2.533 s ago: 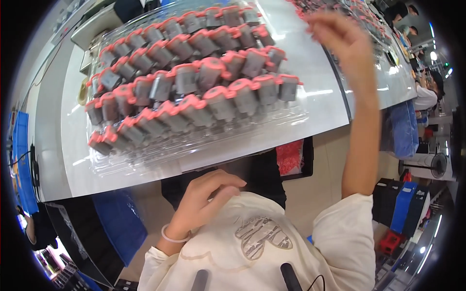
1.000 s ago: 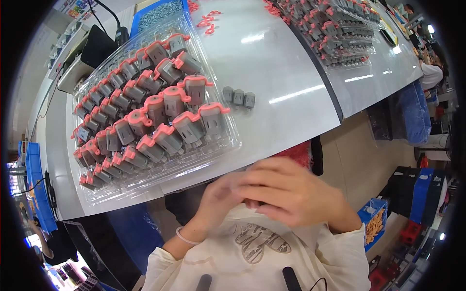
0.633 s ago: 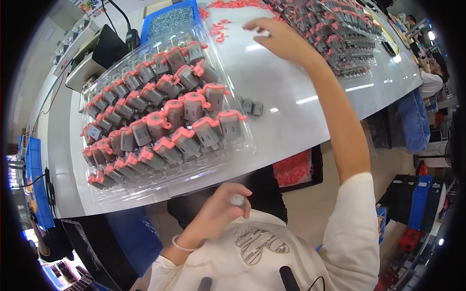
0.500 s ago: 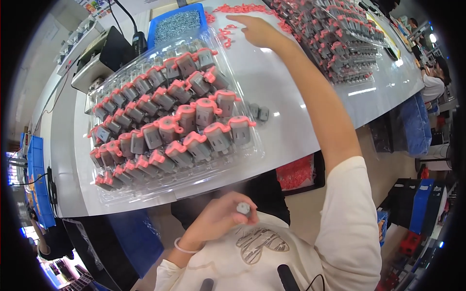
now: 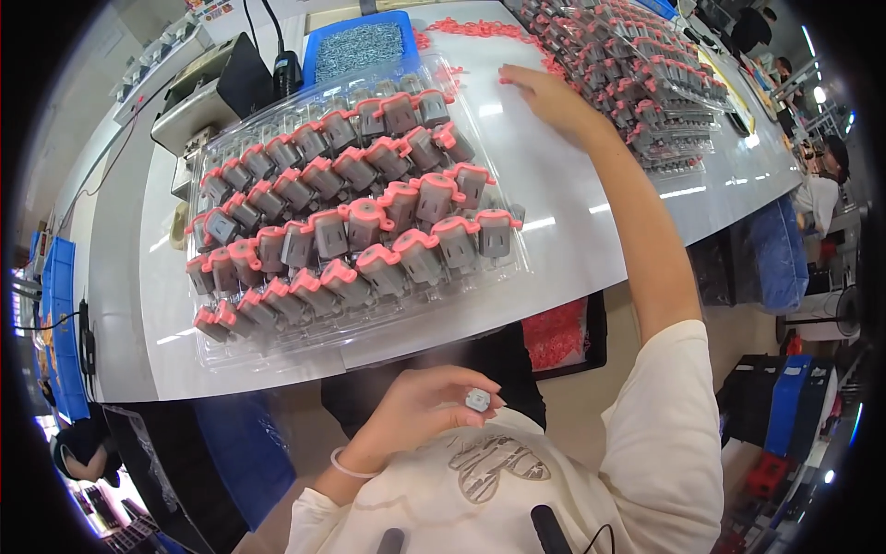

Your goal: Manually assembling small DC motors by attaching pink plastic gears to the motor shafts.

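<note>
My left hand (image 5: 420, 403) is closed around a small grey motor (image 5: 477, 400), held in front of my shirt with its end up between thumb and fingers. My right hand (image 5: 558, 103) reaches over the white table (image 5: 563, 235), thumb and forefinger together at a small pink plastic clip (image 5: 505, 80), mostly hidden by the fingertips. To its left, a clear plastic tray (image 5: 517, 268) holds rows of grey motors (image 5: 378, 263) topped with pink clips. Loose pink clips (image 5: 480, 28) lie scattered beyond the hand.
A blue bin (image 5: 409, 42) of small metal parts stands behind the tray. Stacked trays of pink-capped motors (image 5: 637, 83) fill the table's right side. A black device (image 5: 221, 92) stands at the back left. Below the table edge is a box of pink parts (image 5: 556, 334).
My right hand has drawn back from the loose pink clips toward me and to the right. My left hand keeps the motor, turned slightly. The view has shifted a little.
</note>
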Action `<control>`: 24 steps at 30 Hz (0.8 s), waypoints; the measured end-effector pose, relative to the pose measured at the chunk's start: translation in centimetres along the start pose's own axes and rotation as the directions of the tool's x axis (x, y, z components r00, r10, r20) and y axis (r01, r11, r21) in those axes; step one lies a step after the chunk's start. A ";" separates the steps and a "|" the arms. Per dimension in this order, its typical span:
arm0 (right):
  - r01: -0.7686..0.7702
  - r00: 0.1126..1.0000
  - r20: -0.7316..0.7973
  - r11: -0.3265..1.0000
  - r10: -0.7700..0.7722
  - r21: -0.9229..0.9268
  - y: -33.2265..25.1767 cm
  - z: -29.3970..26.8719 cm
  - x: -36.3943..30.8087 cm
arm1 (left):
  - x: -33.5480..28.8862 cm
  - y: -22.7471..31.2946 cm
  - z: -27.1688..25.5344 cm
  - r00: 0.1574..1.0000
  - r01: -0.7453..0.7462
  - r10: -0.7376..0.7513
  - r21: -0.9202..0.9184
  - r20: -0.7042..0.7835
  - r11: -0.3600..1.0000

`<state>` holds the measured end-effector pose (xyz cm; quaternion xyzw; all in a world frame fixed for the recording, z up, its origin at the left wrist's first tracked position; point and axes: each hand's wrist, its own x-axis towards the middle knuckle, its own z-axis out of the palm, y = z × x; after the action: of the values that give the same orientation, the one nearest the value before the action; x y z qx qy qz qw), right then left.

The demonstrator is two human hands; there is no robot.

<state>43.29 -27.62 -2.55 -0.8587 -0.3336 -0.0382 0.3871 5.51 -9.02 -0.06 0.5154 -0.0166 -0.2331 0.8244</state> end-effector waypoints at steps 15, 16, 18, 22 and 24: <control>-0.166 0.978 -0.057 0.913 0.201 0.373 -10.2 -4.3 -10.6 | -0.1 -1.4 0.7 0.962 -0.235 0.212 -0.128 -0.171 0.963; -0.187 0.974 -0.054 0.912 0.221 0.365 -11.4 -4.8 -12.0 | 0.2 -1.4 0.8 0.966 -0.224 0.203 -0.125 -0.162 0.967; -0.226 0.961 -0.013 0.809 0.277 0.542 -13.4 -4.9 -14.4 | 0.7 -1.7 1.0 0.970 -0.200 0.172 -0.168 -0.170 0.965; -0.272 0.954 0.095 0.691 0.284 0.669 -16.9 -4.4 -18.4 | 1.8 -1.2 2.2 0.973 -0.140 0.095 -0.216 -0.208 0.966; -0.274 0.957 0.122 0.674 0.265 0.687 -18.0 -3.6 -19.8 | 2.6 -1.1 2.5 0.968 -0.145 0.090 -0.228 -0.235 0.963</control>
<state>17.83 -32.29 5.06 -0.6892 -0.1954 0.1527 0.6808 6.73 -12.59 -0.40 0.4313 0.0739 -0.1245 0.8905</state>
